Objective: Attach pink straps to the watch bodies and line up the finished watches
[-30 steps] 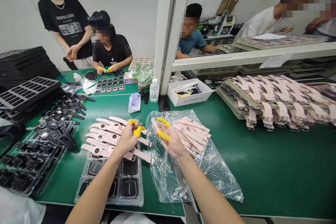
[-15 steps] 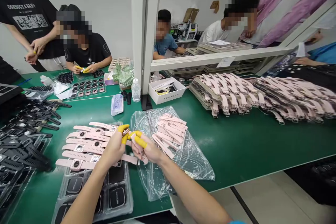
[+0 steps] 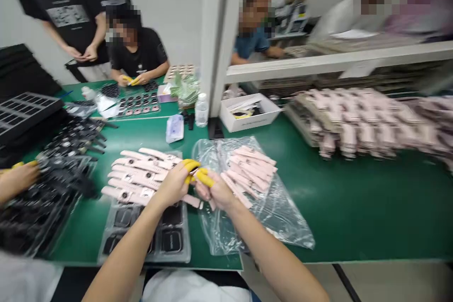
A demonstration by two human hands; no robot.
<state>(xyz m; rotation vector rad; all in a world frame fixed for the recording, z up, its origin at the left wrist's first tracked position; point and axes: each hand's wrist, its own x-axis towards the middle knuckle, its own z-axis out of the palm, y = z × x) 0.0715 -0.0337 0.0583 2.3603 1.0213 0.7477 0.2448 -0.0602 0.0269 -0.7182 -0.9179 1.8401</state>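
My left hand [image 3: 179,181], with yellow finger covers, pinches a small dark watch piece between its fingers. My right hand [image 3: 212,186], also with yellow covers, meets it fingertip to fingertip and holds a pink strap that hangs below its fingers. Just left of my hands, pink-strapped watches [image 3: 136,174] lie in rows across the upper part of a clear plastic tray [image 3: 187,240]. Dark square pieces [image 3: 171,239] fill the tray's lower pockets. Loose pink straps [image 3: 249,170] rest on a clear plastic bag [image 3: 286,219] to the right.
Black-strapped watches [image 3: 67,174] pile up at left, where another person's hand [image 3: 19,180] reaches in. Behind stand a white box [image 3: 249,120], a bottle [image 3: 201,111] and a post [image 3: 215,42]. Stacked pink straps [image 3: 357,120] lie at right. Several people are beyond the table.
The view has swung left, so the scene sits further right. Another person's hand now shows at the far left. My two hands stay together, and the watch piece between them has turned.
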